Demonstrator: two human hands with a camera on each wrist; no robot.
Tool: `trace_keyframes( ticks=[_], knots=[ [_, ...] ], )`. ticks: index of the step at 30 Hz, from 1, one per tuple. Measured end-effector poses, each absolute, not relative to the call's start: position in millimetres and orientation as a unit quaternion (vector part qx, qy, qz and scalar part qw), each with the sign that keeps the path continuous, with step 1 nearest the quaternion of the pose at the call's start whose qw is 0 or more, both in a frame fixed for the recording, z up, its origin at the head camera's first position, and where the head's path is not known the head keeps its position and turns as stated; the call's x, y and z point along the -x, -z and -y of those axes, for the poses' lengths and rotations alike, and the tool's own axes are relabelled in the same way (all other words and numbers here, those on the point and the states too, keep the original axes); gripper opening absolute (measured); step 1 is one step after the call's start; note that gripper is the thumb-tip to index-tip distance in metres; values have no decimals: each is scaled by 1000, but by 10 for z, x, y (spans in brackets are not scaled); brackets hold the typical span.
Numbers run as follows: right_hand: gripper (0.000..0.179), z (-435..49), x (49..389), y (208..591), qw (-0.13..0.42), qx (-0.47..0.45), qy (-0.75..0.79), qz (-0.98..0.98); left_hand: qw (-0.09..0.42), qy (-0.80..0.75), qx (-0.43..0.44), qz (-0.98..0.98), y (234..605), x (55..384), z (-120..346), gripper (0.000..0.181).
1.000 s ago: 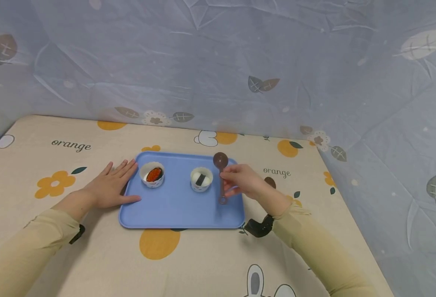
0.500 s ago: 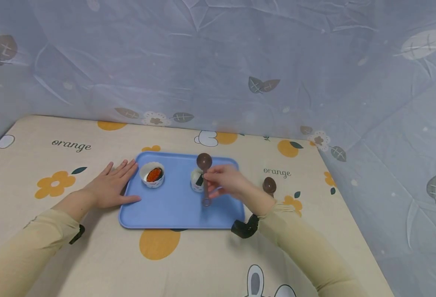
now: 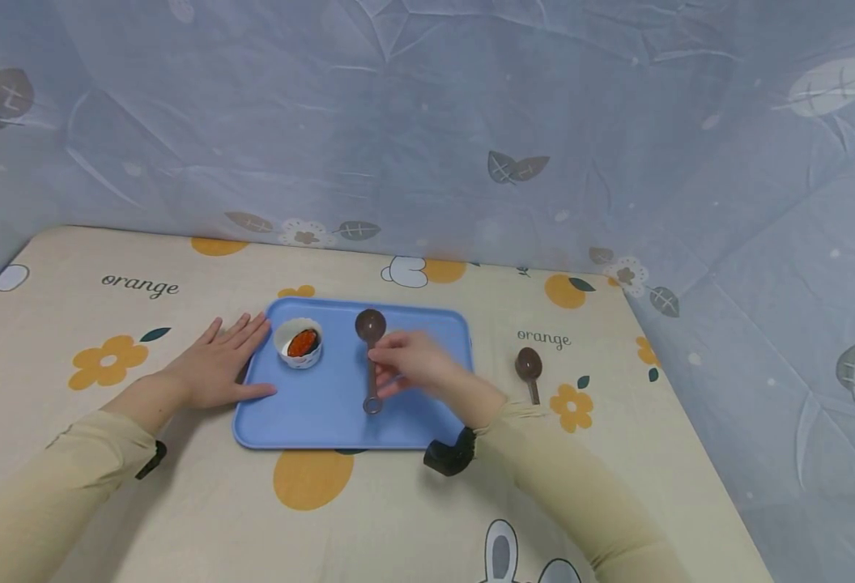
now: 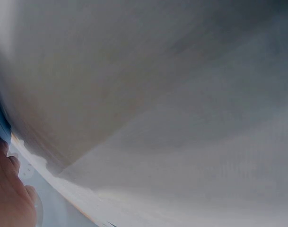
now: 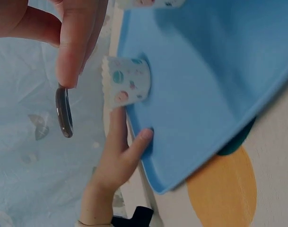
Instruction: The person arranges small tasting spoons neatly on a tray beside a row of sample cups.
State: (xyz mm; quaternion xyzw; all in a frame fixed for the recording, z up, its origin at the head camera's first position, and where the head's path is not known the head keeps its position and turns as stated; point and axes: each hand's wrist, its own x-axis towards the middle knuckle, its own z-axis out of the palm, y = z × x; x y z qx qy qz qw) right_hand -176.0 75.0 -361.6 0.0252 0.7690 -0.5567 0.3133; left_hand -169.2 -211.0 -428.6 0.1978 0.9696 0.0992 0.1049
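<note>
My right hand (image 3: 418, 363) pinches the handle of a brown measuring spoon (image 3: 370, 325) over the middle of a blue tray (image 3: 325, 417). The spoon's bowl points to the back, and its ring end (image 5: 63, 113) hangs below my fingers in the right wrist view. Spread flat, my left hand (image 3: 216, 368) rests on the tray's left edge. Close to it stands a white paper cup (image 3: 299, 343) with a red-topped sushi piece (image 3: 303, 342) inside. A second paper cup (image 5: 151, 4) shows only its lower part in the right wrist view; my right hand hides it in the head view.
Another brown spoon (image 3: 529, 364) lies on the patterned tablecloth (image 3: 398, 518) to the right of the tray. A grey-blue printed sheet (image 3: 427, 129) rises behind the table and along its right side.
My right hand has carried the spoon leftward across the tray, passing over the second cup, which is now covered. The spoon on the cloth has come into fuller view. My left hand stays put.
</note>
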Motion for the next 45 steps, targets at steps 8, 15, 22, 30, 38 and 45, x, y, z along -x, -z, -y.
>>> trace_keyframes(
  ticks=[8, 15, 22, 30, 38, 45],
  knots=[
    [18, -609, 1741, 3711, 308, -30, 570, -761, 104, -100, -198, -969, 4293, 1694, 2125, 107],
    [16, -519, 1721, 3766, 318, -36, 585, -745, 102, -99, -201, -969, 4285, 1688, 2121, 106],
    [12, -468, 1707, 3805, 319, -38, 580, -748, 99, -103, -197, -970, 4302, 1692, 2124, 107],
    [13, -430, 1699, 3826, 323, -45, 573, -752, 105, -103, -200, -969, 4283, 1692, 2119, 107],
    [12, -397, 1690, 3893, 326, -46, 576, -748, 87, -116, -200, -969, 4316, 1679, 2124, 105],
    [14, -360, 1658, 3890, 327, -47, 566, -755, 106, -93, -198, -970, 4285, 1674, 2115, 106]
  ],
)
